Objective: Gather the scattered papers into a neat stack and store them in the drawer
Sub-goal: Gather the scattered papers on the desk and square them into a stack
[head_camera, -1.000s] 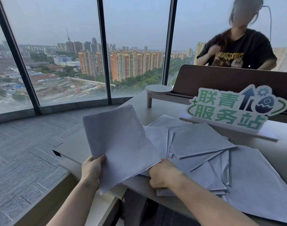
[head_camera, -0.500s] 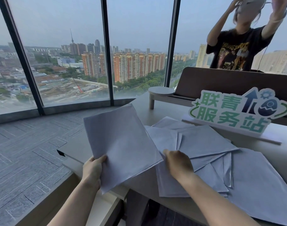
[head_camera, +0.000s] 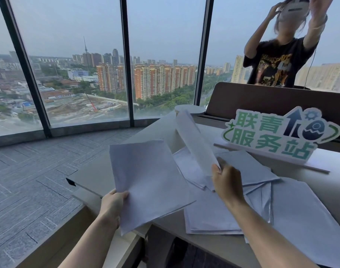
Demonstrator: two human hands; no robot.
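Half a second back the right hand (head_camera: 226,182) lay flat on the scattered white papers (head_camera: 213,217) on the pale counter (head_camera: 91,176); now its grip pinches one curling white sheet (head_camera: 194,140) lifted clear, while the left hand (head_camera: 112,206) still grips the gathered white stack (head_camera: 146,178).

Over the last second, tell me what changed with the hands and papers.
The right hand came off the spread papers on the desk, pinched one sheet and lifted it up, curling. The left hand kept gripping the gathered stack. The sign stayed put.
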